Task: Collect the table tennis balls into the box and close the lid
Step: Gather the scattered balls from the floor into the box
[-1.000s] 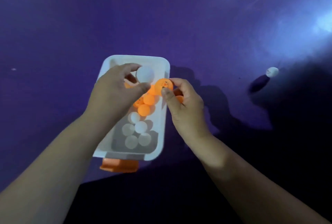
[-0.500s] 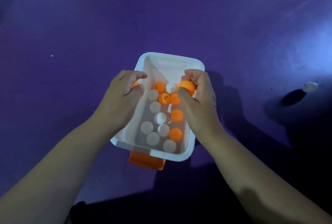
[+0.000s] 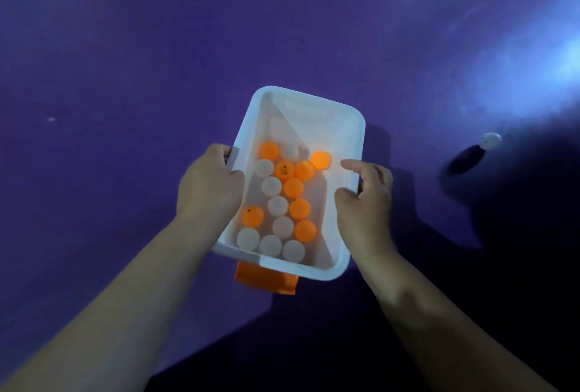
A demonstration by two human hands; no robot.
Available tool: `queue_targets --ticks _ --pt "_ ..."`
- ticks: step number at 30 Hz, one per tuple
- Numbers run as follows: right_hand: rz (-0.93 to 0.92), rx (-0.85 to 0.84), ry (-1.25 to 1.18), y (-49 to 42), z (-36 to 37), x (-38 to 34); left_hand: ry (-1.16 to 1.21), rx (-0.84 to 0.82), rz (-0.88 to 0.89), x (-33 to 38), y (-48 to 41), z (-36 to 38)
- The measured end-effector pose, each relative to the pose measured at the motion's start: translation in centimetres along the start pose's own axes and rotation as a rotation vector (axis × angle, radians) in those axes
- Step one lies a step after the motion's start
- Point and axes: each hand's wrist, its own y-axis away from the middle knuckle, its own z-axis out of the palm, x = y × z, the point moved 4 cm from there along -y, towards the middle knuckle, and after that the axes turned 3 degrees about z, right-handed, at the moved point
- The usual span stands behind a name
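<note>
The box (image 3: 314, 115) of balls (image 3: 293, 187) is gripped at its left rim by the left hand (image 3: 208, 190); the right hand (image 3: 365, 200) is held slack and empty at its right rim. One white ball (image 3: 491, 141), toward the tabletop's (image 3: 125, 77) right edge, is to be fetched next

Item: person, two arms. Left hand (image 3: 208, 186) and right hand (image 3: 365, 203) bare. Forearms (image 3: 131, 307) bare from wrist to lower frame edge; dim light hides finer detail.
</note>
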Motion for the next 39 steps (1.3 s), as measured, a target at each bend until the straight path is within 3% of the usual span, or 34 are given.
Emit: queue_targets --ticks 12,22,29,34,39 --pt "0.105 0.183 0.060 -7.2 -14.1 2.6 0.162 -0.150 0.088 15.2 -0.6 7.9" --pt "0.057 0.174 -0.054 -10.4 -20.3 -3.5 -0.002 -0.315 0.180 24.9 -2.5 2.4" --pt "0.071 0.183 -0.014 -15.0 -20.6 -2.4 0.077 -0.291 0.230 26.6 -6.5 3.4" --pt "0.250 0.273 0.170 -17.6 -22.4 3.0 0.086 -0.357 0.176 25.1 -9.7 8.0" --pt "0.409 0.121 0.353 -20.1 -22.6 8.7 0.101 -0.376 0.195 24.2 -12.4 11.8"
